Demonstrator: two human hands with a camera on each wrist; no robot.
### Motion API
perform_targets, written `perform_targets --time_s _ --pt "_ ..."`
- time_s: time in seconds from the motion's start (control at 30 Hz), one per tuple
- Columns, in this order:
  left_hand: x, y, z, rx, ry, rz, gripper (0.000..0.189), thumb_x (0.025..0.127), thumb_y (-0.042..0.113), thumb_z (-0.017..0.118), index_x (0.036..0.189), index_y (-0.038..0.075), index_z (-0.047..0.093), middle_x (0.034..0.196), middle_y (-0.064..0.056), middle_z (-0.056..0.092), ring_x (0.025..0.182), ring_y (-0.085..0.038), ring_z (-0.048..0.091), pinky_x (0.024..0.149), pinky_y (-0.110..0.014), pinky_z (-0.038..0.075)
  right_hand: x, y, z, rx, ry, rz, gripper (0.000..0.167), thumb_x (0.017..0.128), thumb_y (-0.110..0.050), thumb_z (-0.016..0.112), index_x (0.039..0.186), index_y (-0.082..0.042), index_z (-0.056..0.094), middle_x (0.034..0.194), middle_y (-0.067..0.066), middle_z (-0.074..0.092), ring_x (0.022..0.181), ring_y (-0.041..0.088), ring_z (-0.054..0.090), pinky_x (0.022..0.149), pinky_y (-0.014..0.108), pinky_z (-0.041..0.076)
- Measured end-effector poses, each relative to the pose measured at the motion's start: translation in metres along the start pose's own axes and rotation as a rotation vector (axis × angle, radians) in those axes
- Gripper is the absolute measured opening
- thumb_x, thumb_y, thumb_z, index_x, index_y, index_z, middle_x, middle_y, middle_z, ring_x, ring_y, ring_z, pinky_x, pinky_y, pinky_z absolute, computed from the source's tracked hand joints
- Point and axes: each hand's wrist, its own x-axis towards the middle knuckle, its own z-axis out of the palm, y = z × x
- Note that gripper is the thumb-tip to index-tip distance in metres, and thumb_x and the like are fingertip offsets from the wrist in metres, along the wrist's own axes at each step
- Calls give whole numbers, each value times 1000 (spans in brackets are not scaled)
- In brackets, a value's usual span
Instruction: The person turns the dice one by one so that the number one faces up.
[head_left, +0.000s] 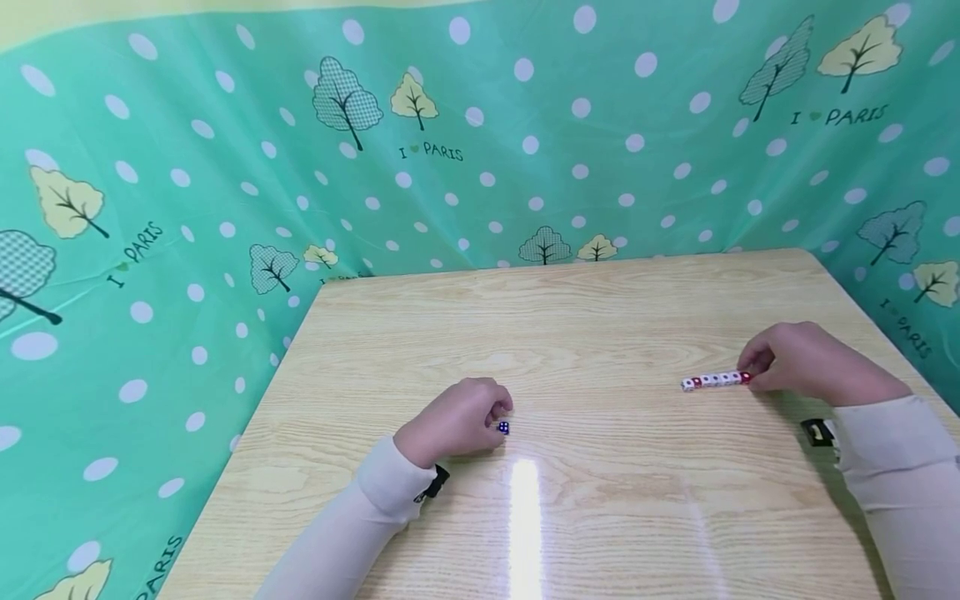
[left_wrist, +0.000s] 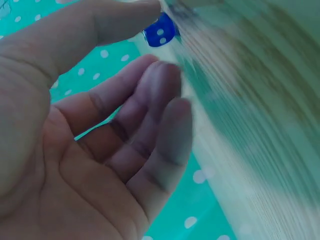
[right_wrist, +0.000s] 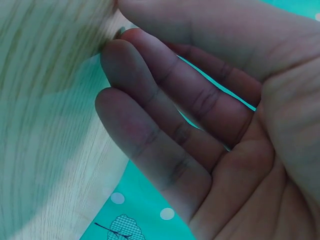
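Note:
On the left part of the wooden table, my left hand is beside a small blue die with white dots. In the left wrist view this blue die lies at the thumb tip, while the other fingers are bent loosely and stand apart from it. Farther right, my right hand has thumb and forefinger about the red die that ends a straight row of white and red dice. In the right wrist view the hand hides that die; its thumb and forefinger tips are close together.
A light wooden table spans the scene, with a bright light reflection near its front. Green dotted cloth with printed trees hangs behind it and along both sides. Black straps are at the wrists.

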Motion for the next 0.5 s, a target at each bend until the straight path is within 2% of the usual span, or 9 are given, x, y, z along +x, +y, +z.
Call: perform_targets --time_s 0.13,0.23,0.33,0.5 --pt "-2 5 3 121 52 39 27 81 11 76 108 9 76 91 2 64 77 -9 54 75 -24 52 0 0 0 -2 2 -1 17 78 -8 86 94 -8 78 82 -2 70 75 18 60 65 34 50" --pt "-3 8 5 173 73 49 19 80 11 75 99 12 77 89 4 61 73 -8 53 68 -23 50 0 0 1 0 2 3 17 78 -8 86 93 -8 78 82 -2 70 75 18 60 65 34 50" --pt "-3 8 6 177 76 66 8 79 6 73 82 14 74 79 5 55 68 -8 46 59 -21 42 0 0 2 7 0 14 17 78 -8 86 93 -8 78 82 -1 70 75 18 60 64 34 50" --pt "0 6 8 156 73 85 19 77 2 70 68 18 65 67 7 47 63 -7 37 54 -19 31 0 -1 2 11 0 18 17 78 -8 86 94 -7 78 83 0 70 75 19 60 64 34 51"
